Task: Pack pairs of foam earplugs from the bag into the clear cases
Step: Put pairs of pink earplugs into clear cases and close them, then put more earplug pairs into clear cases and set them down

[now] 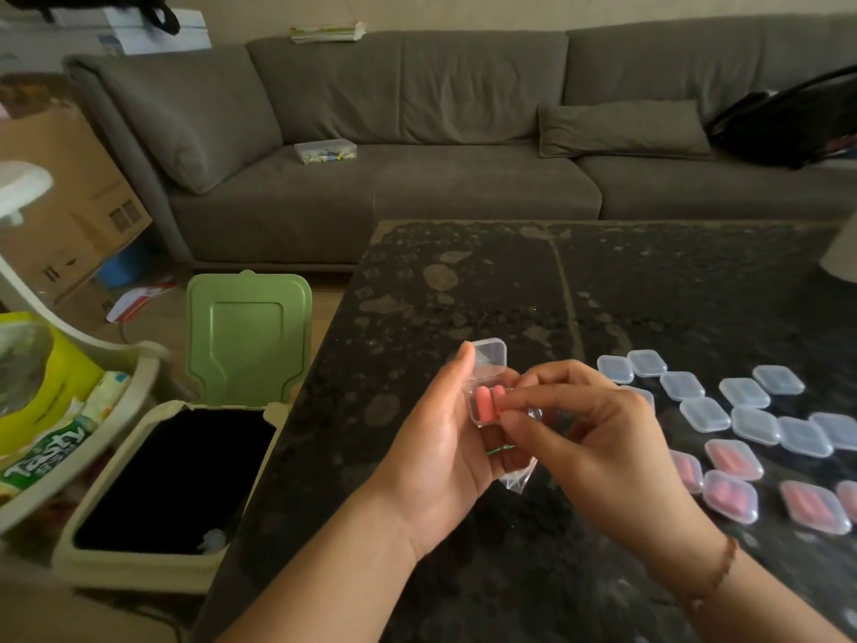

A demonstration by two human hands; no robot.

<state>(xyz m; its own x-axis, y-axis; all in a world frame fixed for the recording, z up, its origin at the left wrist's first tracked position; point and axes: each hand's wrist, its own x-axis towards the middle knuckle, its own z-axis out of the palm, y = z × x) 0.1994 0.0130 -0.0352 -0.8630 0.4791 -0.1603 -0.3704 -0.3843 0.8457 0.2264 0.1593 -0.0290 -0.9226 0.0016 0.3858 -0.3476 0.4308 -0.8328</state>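
A black table (510, 280) mottled with grey-tan speckles and blotches is recorded, on which clear cases (705, 413) are shown colourless and filled cases (732, 459) are tinted pink by their contents; two salmon-pink earplugs (489, 401) are seen in the open clear case (487, 387), and a transparent bag (517, 478) with a thin green line is noted beneath it. A grey-brown sofa (417, 109), a cream bin (139, 568) with a pale green lid (248, 336) and black interior, a brown cardboard box (60, 178) and a yellow packet (51, 387) lettered in white on green are listed. A reddish-brown bracelet (723, 566) is catalogued at one wrist.
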